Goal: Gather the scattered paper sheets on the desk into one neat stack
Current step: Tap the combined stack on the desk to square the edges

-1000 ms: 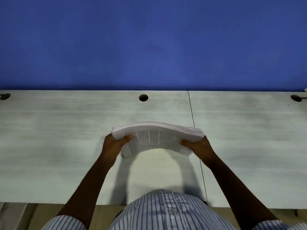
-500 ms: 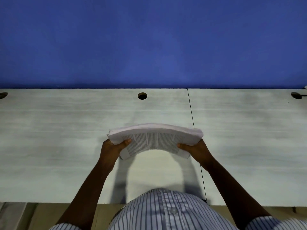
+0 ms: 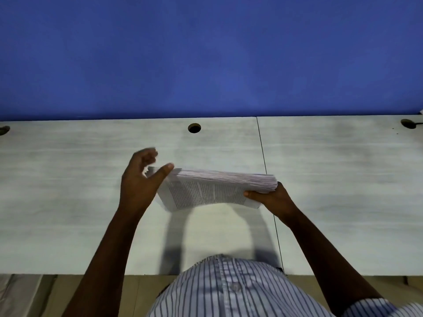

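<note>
Thick stack of white printed paper sheets [image 3: 212,188] is over the centre of the pale grey wood-grain worktop [image 3: 91,202]. It is held tilted w/ the printed face toward the camera & the fanned sheet edges on top. Its near long edge bows upward in the middle, w/ a dark shadow on the worktop below. Whether the low corners touch the surface: can't tell.

Right hand [image 3: 272,200] grips the stack's right end. The thumb lies across the printed face; the fingers go under/behind, out of sight.

Left hand [image 3: 139,179] is at the stack's left end w/ no grip on it. The thumb is stretched out straight across the top-left corner. The fingers are loosely bent, lifted clear behind that corner & motion-blurred. A bit of the corner shows in the gap btwn thumb & fingers. Thumb-to-paper contact: can't tell.

Thin dark seam [image 3: 263,154] btwn two worktop panels runs front to back, passing under the stack's right end & the right wrist. Round cable hole [image 3: 194,128] sits near the back edge, beyond the stack & well apart from it. Left-edge hole [image 3: 3,130] & right-edge hole [image 3: 408,123] are on the same line, at the limits of view.

Flat blue partition wall [image 3: 206,53] stands along the back. Blue-and-white striped shirt [image 3: 229,291] is at bottom centre, w/ tan floor [image 3: 96,296] below the worktop's front edge.
</note>
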A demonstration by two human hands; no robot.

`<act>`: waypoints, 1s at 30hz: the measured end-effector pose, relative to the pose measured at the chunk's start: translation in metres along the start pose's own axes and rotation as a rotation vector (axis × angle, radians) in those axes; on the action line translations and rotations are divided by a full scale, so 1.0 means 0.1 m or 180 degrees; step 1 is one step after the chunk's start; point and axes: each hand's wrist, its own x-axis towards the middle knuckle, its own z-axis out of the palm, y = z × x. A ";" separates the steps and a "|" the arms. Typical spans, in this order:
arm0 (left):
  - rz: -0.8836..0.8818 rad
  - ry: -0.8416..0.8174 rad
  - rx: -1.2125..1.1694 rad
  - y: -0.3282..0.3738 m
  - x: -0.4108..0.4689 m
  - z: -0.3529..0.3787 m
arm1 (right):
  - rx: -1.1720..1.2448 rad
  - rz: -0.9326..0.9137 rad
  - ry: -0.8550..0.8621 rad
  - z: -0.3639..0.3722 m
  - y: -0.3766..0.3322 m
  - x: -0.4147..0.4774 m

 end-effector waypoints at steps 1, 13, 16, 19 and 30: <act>0.0325 0.0090 0.0340 0.14 0.00 0.04 | 0.0019 -0.0016 -0.0004 0.00 0.00 0.00; 0.2633 -0.1484 0.3362 0.33 -0.33 1.21 | 0.0122 -0.0122 -0.0147 0.04 0.00 -0.01; 0.2108 -0.1793 0.3499 0.39 -0.06 1.06 | 0.0081 -0.0145 -0.0163 0.03 -0.01 -0.03; 0.1980 -0.2049 0.3786 0.37 0.12 0.92 | -0.0075 -0.0169 -0.0026 0.01 0.01 0.04; -0.0522 -0.1915 0.0043 0.70 0.40 0.35 | 0.1215 0.0635 -0.0275 0.09 -0.05 0.08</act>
